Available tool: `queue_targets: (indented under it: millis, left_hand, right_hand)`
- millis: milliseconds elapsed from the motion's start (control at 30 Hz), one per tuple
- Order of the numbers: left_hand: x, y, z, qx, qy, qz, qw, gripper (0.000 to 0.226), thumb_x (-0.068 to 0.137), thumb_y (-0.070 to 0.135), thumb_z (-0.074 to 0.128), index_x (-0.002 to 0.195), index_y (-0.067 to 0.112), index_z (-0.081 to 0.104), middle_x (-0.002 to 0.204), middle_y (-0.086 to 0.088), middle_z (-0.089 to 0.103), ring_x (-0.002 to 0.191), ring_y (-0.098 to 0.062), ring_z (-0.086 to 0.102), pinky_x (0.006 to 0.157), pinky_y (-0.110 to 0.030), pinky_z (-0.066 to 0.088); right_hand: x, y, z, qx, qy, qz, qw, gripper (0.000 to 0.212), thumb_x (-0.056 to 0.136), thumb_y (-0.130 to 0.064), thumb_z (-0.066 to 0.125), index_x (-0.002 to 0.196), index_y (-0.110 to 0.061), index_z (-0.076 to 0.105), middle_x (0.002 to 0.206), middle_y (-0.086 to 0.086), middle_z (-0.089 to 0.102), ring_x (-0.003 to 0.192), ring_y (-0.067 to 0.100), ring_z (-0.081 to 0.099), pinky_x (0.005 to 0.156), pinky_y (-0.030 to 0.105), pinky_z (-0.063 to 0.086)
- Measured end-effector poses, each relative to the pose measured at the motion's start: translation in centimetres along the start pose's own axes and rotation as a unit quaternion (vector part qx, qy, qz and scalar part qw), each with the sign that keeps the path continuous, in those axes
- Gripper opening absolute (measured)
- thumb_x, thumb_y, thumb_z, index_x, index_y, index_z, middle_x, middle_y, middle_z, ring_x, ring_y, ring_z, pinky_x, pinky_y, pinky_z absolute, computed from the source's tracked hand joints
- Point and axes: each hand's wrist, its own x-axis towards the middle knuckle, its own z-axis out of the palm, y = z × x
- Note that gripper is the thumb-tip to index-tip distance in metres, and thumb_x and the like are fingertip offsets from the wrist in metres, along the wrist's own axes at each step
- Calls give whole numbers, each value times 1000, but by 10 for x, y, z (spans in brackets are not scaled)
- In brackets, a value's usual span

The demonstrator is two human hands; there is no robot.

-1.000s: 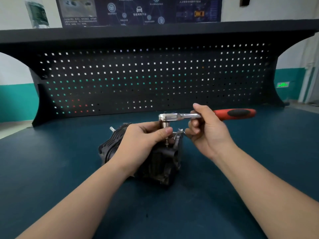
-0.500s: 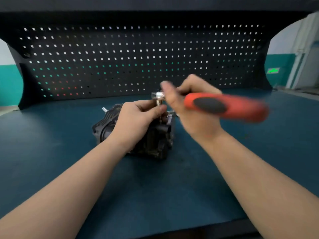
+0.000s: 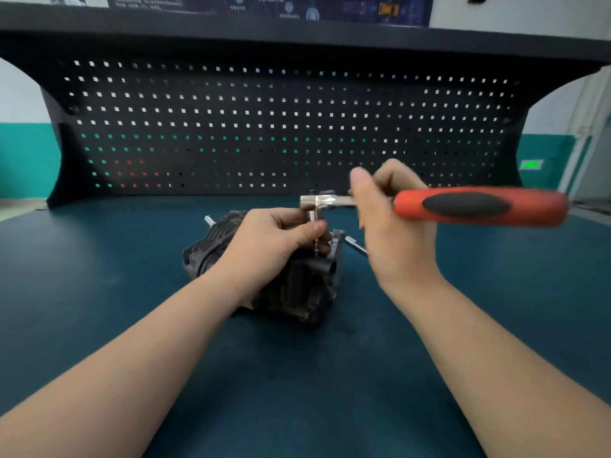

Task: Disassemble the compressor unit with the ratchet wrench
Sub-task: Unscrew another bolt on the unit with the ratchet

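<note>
Presently, the compressor unit [image 3: 291, 279] lies on the dark blue bench top [image 3: 99, 292], just ahead of the person and a little left of centre, its finned body running back and to the left. The ratchet wrench [image 3: 429, 206] is level above it, its long axis running left to right: chrome head [image 3: 317, 202] at the left, directly over the near end of the unit, red and black handle [image 3: 479, 206] out to the right. A slim socket extension [image 3: 314, 231] drops vertically from the head toward a fastener on top of the unit; the fastener itself is hidden.

The left hand [image 3: 274, 239] is nearer to the unit. It rests over the housing, thumb and fingers pinching the extension to steady it. The right hand [image 3: 390, 219] holds the wrench shank between head and handle, fingers curled round it, thumb raised; it is motion-blurred. A loose bolt-like piece [image 3: 355, 244] lies just right of the unit, behind the right hand.

In my judgement a fastener is being loosened, and the coming stroke turns on the handle sweeping horizontally about the vertical extension.

Against the frame half a second earlier, the handle has swung from pointing toward the viewer back out to the right, much as it lay a full second ago. The left hand's hold is unchanged.
</note>
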Motion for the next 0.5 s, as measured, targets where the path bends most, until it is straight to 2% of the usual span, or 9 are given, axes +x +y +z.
queue_targets:
  millis: [67, 100, 167, 267, 367, 400, 433, 500]
  left_hand:
    - [-1, 0, 4, 53, 14, 49, 997, 16, 85, 4, 60, 82, -11, 65, 51, 13, 64, 54, 9, 57, 56, -6, 43]
    - [-2, -1, 5, 75, 23, 64, 995, 16, 87, -5, 54, 77, -16, 62, 42, 17, 56, 47, 14, 52, 50, -2, 38]
    - [-3, 0, 5, 85, 17, 70, 994, 21, 84, -12, 54, 66, -9, 63, 43, 18, 57, 46, 14, 52, 48, -1, 37]
    - [-3, 1, 3, 14, 3, 31, 999, 7, 82, 8, 67, 83, 10, 74, 71, 3, 73, 65, -3, 65, 61, -14, 51]
    - [-1, -4, 4, -11, 35, 22, 999, 6, 80, 13, 71, 82, 17, 75, 79, 1, 74, 72, -5, 66, 64, -14, 51]
    - [-2, -5, 5, -10, 44, 29, 999, 6, 79, 14, 72, 81, 18, 76, 78, 3, 74, 71, -3, 66, 63, -13, 50]
    - [-1, -6, 5, -9, 54, 34, 998, 7, 79, 14, 72, 79, 19, 75, 77, 3, 74, 70, -2, 66, 62, -12, 49]
    - [-1, -5, 4, -15, 64, 27, 997, 6, 79, 14, 72, 80, 19, 75, 77, 2, 74, 68, -3, 65, 62, -13, 50]
  right_hand:
    - [-16, -9, 8, -122, -87, -204, 967, 40, 83, -12, 67, 54, -5, 40, 50, 9, 36, 51, 7, 29, 48, 19, 27]
    - [-21, -9, 11, -158, -109, -258, 947, 39, 82, -12, 68, 53, -4, 43, 49, 8, 37, 51, 9, 29, 48, 20, 27]
    - [-19, -8, 9, -157, -113, -249, 949, 39, 81, -12, 68, 52, 1, 46, 49, 7, 38, 50, 9, 30, 49, 17, 26]
    - [-3, 2, -9, -68, -51, -116, 990, 41, 84, -21, 61, 54, -3, 40, 50, 5, 37, 48, 2, 35, 49, 15, 29]
    - [12, 16, -17, 63, -8, 67, 996, 34, 82, -26, 59, 52, -14, 50, 45, 8, 42, 39, 10, 36, 45, 22, 28]
    - [15, 21, -16, 143, 9, 155, 978, 31, 83, -24, 58, 53, -16, 53, 43, 3, 42, 36, 11, 33, 43, 21, 26]
    - [17, 28, -14, 232, 27, 252, 939, 32, 86, -21, 56, 54, -15, 56, 41, -1, 41, 34, 10, 31, 41, 20, 25]
    - [16, 40, -11, 366, 74, 409, 833, 40, 88, -19, 53, 49, -12, 56, 41, -5, 35, 33, 9, 27, 37, 17, 24]
